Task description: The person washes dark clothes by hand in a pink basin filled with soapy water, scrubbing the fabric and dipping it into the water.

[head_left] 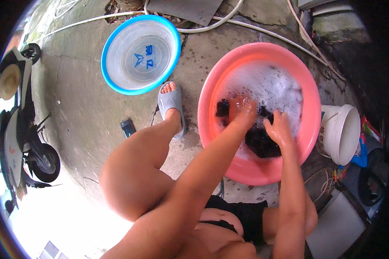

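Observation:
A big pink basin (pixel 206 142) holds soapy water with thick white suds (pixel 274 84). Wet black cloth (pixel 260 141) lies in it, with another dark piece showing at the left of the suds. My left hand (pixel 245 111) is down in the foam at the basin's middle, against the cloth, its fingers partly covered by suds and water. Just to the right, my right hand (pixel 279 127) has its fingers closed on the upper part of the black cloth. The cloth's full shape is hidden by the foam.
A clear basin with a blue rim (pixel 173 69) stands at the far left of the pink one. A phone (pixel 127 128) lies on the concrete near my sandalled foot (pixel 170 103). A white bucket (pixel 348 134) lies tipped at right. Hoses (pixel 263 30) run behind; a scooter (pixel 19 125) stands left.

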A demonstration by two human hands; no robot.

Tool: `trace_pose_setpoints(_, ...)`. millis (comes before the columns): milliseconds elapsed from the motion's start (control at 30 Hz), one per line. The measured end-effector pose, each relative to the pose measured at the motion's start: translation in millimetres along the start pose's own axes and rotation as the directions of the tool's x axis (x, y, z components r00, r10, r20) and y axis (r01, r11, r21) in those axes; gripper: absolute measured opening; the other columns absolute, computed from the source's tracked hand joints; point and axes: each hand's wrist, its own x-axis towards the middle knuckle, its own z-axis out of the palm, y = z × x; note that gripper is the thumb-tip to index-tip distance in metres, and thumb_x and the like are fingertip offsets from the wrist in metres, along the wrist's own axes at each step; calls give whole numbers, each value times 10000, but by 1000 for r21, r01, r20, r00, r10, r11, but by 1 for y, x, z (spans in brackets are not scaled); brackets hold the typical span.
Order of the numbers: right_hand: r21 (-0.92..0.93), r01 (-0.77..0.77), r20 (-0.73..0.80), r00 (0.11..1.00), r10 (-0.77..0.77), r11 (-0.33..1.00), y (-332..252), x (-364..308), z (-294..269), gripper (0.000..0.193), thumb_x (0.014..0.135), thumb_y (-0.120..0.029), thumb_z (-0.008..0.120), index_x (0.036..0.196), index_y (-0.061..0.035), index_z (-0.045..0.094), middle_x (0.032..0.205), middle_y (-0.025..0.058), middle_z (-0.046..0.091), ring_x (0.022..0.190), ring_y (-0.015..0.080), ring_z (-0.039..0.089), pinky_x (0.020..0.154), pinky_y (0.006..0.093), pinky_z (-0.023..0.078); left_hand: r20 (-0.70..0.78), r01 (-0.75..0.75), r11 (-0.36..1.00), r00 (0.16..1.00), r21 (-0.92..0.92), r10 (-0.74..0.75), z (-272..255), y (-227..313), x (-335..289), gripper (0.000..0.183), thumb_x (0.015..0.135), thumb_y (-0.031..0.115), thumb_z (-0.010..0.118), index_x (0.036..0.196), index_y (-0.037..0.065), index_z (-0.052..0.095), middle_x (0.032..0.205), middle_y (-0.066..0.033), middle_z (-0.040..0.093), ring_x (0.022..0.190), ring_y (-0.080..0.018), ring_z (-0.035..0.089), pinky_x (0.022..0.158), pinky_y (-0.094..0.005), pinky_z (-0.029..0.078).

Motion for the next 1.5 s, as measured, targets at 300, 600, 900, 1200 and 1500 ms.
trace_pose_setpoints(300,52,75,-78,994,-71,996,-16,-7,-37,569,892,-348,733,1313,5,586,1271,308,588,1192,471,576,1013,529,463,-30,-2,997,1000,-71,0,-3,6,5,252,969,215,508,1064,147,731,1164,-146,689,1117,-354,637,998,-527,441)
trace_pose_setpoints(600,999,49,-48,998,-43,24,-38,-2,-138,279,1071,-276,552,854,-105,592,737,0,534,666,142,536,689,319,460,-14,-18,999,1000,-41,18,9,0,6,257,921,155,568,1127,163,721,1289,-151,637,1246,-344,582,989,-515,461)
trace_pose_setpoints(900,-67,69,-530,843,-94,995,-35,14,-87,222,995,-258,633,957,-47,691,943,131,673,898,295,643,853,433,493,192,28,997,981,-73,-14,-33,7,7,364,974,223,534,1325,201,626,1534,-129,483,1388,-359,464,1108,-539,368)
trace_pose_setpoints(1200,87,109,-513,857,-49,990,-13,12,-22,397,979,-305,654,1280,-48,674,1405,283,545,1264,450,545,1092,470,433,271,52,999,961,-5,-48,-49,11,10,469,962,189,551,1429,217,554,1574,-135,439,1450,-362,399,1152,-537,319)
trace_pose_setpoints(1500,-232,9,-487,865,-124,973,4,30,38,525,1057,-406,467,1488,-111,522,1575,296,327,1381,490,403,1153,573,320,108,18,1000,994,5,-18,-31,11,5,410,951,182,544,1351,216,627,1506,-157,520,1387,-355,479,1106,-545,362)
